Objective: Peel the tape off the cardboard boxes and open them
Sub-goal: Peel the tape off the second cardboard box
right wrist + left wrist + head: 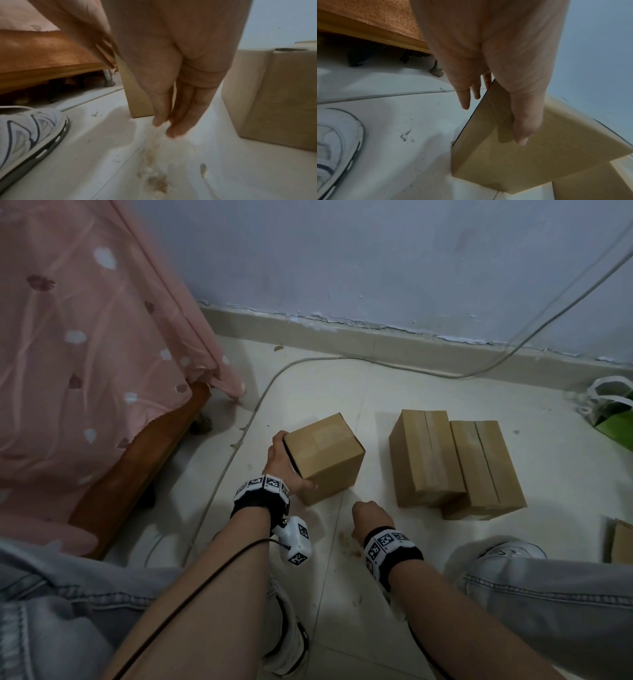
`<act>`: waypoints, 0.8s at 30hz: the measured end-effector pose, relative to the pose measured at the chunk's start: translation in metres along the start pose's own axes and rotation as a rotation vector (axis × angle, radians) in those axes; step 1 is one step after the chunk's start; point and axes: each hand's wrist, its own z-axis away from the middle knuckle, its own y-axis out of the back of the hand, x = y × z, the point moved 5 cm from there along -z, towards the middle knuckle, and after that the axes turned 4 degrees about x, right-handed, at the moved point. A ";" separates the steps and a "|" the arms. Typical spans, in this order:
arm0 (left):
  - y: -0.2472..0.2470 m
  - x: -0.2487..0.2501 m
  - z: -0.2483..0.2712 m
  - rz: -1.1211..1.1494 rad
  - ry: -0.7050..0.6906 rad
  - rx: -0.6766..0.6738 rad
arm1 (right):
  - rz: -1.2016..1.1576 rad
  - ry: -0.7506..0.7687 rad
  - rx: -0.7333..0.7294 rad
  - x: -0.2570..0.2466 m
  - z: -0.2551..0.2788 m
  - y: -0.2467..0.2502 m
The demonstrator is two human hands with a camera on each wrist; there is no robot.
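A small cardboard box (325,457) stands tipped on the tiled floor, with a pale label patch on top. My left hand (291,462) grips its near left corner, thumb on the front face and fingers round the left side. In the left wrist view the thumb (522,128) lies on the box (513,159). My right hand (368,513) hangs beside it, just above the floor, holding nothing, its fingers (180,121) pointing down. Two longer taped boxes (424,453) (486,467) lie side by side to the right.
A bed with a pink cover (85,337) and a wooden frame (137,463) stands to the left. A grey cable (308,361) runs over the floor along the wall. A green bag (613,419) and another box (621,542) sit at the right. My shoe (29,128) is close.
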 end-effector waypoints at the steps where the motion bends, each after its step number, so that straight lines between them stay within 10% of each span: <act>1: 0.000 0.000 0.000 -0.002 -0.001 -0.002 | 0.008 0.005 0.020 0.000 0.002 0.000; 24: -0.004 0.000 -0.004 0.008 0.002 -0.020 | 0.025 0.059 -0.006 -0.004 0.000 -0.014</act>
